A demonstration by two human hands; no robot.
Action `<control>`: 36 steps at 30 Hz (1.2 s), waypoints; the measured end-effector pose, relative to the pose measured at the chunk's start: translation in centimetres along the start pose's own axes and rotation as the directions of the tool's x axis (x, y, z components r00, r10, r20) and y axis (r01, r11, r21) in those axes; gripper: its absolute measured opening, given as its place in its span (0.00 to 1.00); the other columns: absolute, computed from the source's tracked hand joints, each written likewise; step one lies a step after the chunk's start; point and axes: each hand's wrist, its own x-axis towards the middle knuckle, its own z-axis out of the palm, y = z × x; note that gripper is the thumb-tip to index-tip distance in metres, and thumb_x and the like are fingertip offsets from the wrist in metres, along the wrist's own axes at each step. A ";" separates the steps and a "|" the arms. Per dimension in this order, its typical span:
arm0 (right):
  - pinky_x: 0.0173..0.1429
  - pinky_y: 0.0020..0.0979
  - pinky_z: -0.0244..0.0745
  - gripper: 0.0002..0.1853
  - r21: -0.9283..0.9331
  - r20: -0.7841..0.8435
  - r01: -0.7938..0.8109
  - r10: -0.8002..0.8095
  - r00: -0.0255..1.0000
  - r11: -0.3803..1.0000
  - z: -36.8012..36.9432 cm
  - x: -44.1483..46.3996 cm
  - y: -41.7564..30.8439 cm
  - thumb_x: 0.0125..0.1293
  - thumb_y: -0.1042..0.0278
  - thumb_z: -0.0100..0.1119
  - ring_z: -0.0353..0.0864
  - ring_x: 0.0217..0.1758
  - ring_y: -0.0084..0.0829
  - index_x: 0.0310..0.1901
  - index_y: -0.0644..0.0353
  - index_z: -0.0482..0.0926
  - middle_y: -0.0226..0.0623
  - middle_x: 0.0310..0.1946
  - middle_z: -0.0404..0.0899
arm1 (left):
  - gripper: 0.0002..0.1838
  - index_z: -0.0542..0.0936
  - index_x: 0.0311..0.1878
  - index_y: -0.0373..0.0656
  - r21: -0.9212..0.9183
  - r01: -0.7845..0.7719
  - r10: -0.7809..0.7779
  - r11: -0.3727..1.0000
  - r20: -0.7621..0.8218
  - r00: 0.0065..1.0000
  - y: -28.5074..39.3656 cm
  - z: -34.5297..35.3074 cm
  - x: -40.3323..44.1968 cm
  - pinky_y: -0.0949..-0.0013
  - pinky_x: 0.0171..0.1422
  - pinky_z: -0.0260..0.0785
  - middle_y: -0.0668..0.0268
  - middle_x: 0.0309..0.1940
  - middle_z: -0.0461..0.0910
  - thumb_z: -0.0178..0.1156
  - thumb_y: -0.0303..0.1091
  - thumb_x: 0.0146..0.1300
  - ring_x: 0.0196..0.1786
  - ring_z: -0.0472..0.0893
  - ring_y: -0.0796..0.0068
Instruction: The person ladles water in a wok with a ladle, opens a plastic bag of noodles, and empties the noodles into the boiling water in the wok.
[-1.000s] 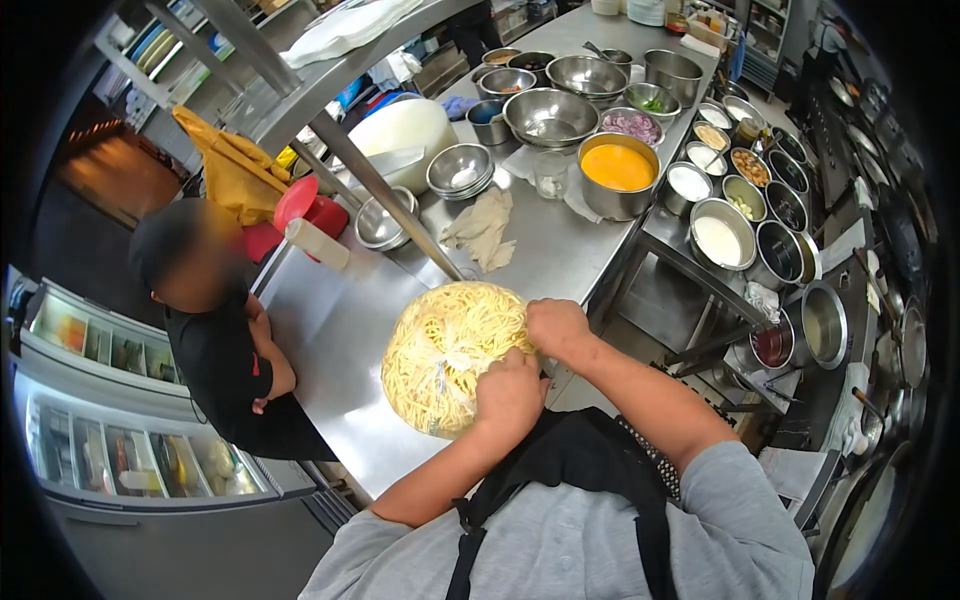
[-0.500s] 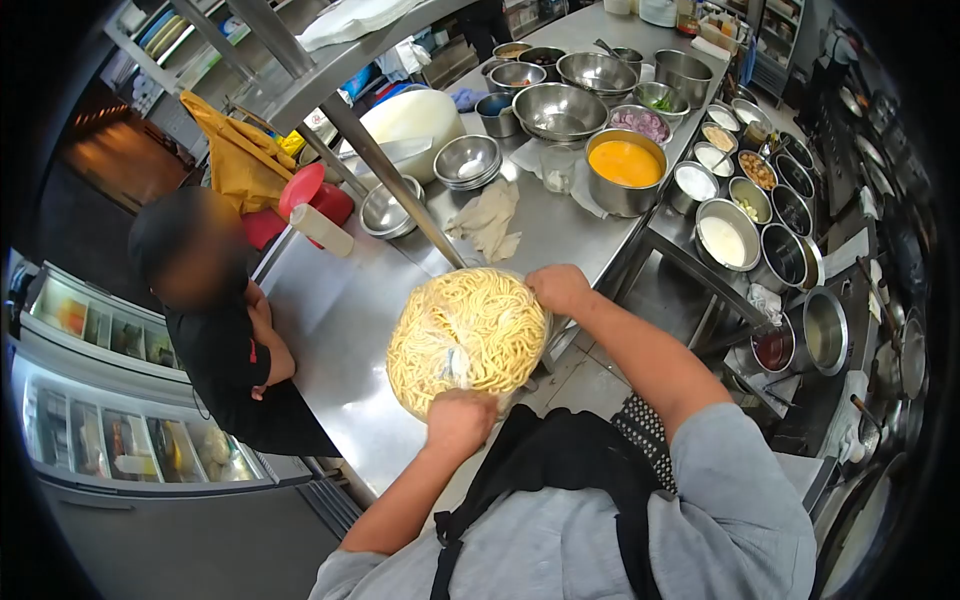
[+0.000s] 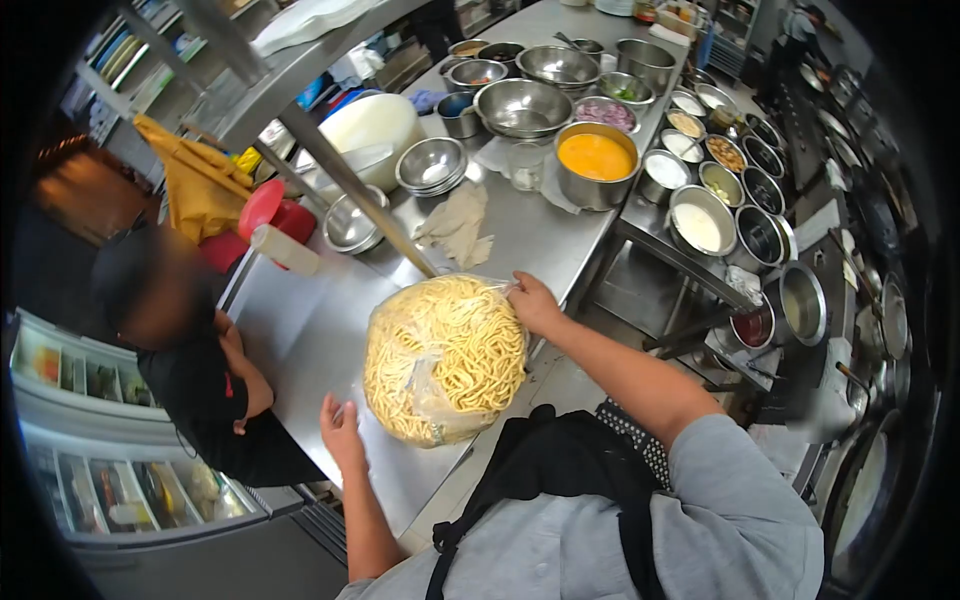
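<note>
A large clear plastic bag of yellow noodles (image 3: 450,355) rests on the steel table (image 3: 310,350) near its front edge. My right hand (image 3: 535,302) is closed on the bag's plastic at its upper right side. Just left of the bag, my left hand (image 3: 343,432) is off it, with its fingers apart and nothing in them. Behind the bag lies a crumpled beige cloth (image 3: 457,225), beside a steel post (image 3: 350,185).
A person in black (image 3: 190,370) leans at the table's left edge. Stacked steel bowls (image 3: 432,165), a pot of orange liquid (image 3: 597,165) and a white squeeze bottle (image 3: 285,249) stand farther back. Several filled containers (image 3: 702,220) line the right side.
My left hand has let go of the bag and moved left, its fingers now spread. My right hand still grips the plastic. The bag has turned slightly, and the whole view has shifted.
</note>
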 end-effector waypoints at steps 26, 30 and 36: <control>0.38 0.36 0.69 0.25 0.527 -0.455 0.029 0.253 0.854 0.849 -32.3 -20.0 3.5 0.65 0.46 0.51 0.73 0.29 0.28 0.28 0.65 0.76 0.40 0.25 0.76 | 0.36 0.55 0.70 0.43 0.018 0.683 -0.198 0.730 0.962 0.187 5.5 21.9 -22.7 0.50 0.66 0.63 0.56 0.66 0.62 0.46 0.56 0.65 0.65 0.67 0.56; 0.35 0.36 0.68 0.22 -0.005 -0.832 0.357 -0.202 0.517 0.934 -48.1 -29.1 0.9 0.63 0.50 0.53 0.71 0.25 0.31 0.26 0.66 0.73 0.46 0.20 0.73 | 0.36 0.60 0.67 0.44 -0.205 0.617 0.146 0.760 0.978 0.147 15.6 32.1 -34.4 0.52 0.64 0.66 0.59 0.63 0.66 0.51 0.56 0.63 0.63 0.69 0.58; 0.53 0.26 0.70 0.19 -0.222 -0.877 0.632 -0.435 0.203 0.743 -69.2 -52.9 -7.6 0.70 0.53 0.48 0.76 0.45 0.21 0.50 0.60 0.77 0.31 0.45 0.79 | 0.51 0.55 0.71 0.44 -0.097 0.853 0.658 0.513 0.683 -0.318 39.4 40.6 -53.7 0.51 0.68 0.60 0.59 0.68 0.59 0.44 0.75 0.55 0.66 0.65 0.60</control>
